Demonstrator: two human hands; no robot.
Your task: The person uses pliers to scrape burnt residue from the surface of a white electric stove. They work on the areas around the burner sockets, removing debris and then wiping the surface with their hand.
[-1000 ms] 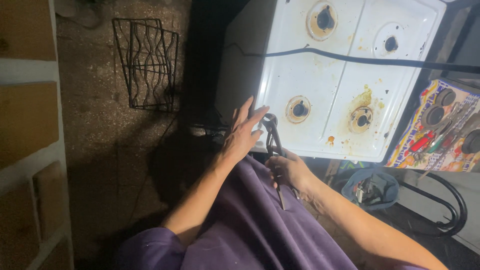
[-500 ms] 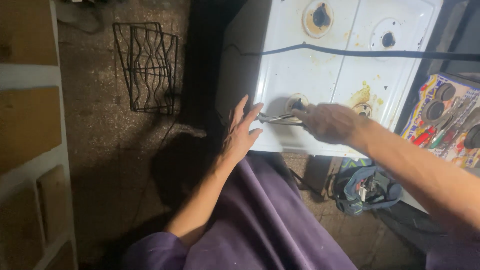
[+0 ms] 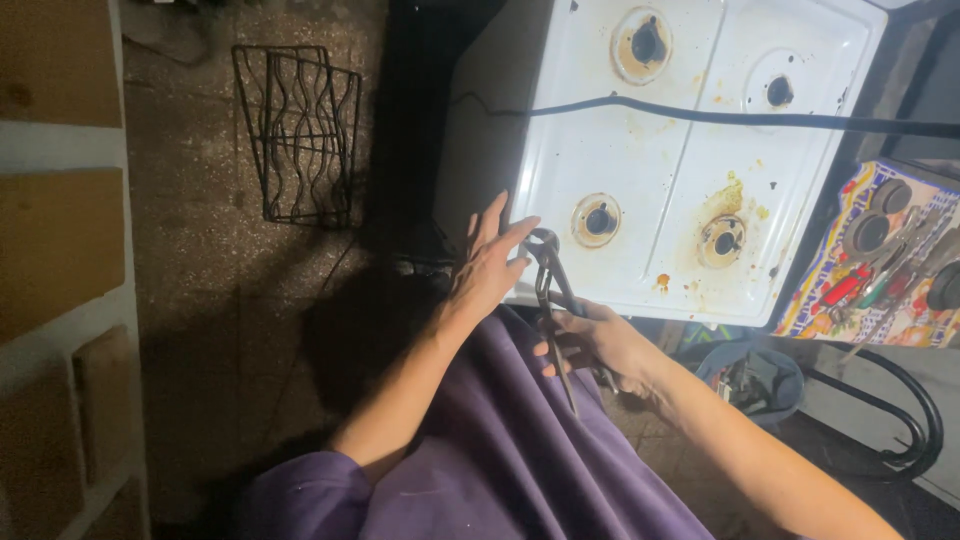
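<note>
A white gas stove top [image 3: 640, 170] with stained burner bases lies ahead of me. My left hand [image 3: 487, 265] rests with fingers spread against the stove's near left edge. In my right hand [image 3: 595, 345] I grip dark metal pliers [image 3: 550, 290] by the handles. The pliers' jaws sit at the stove's near edge, right beside my left fingertips. Purple cloth [image 3: 500, 450] covers my lap below both hands.
A black cable [image 3: 720, 115] lies across the stove top. A black wire grate [image 3: 297, 135] sits on the speckled floor at the left. A colourful tray with burner caps and tools [image 3: 880, 270] is at the right, a dark bag [image 3: 755, 375] beneath it. Pale shelving [image 3: 60, 270] lines the left.
My right hand has pulled back from the near-left burner with the pliers, down to the stove's near edge. My left hand has stayed against the stove's edge.
</note>
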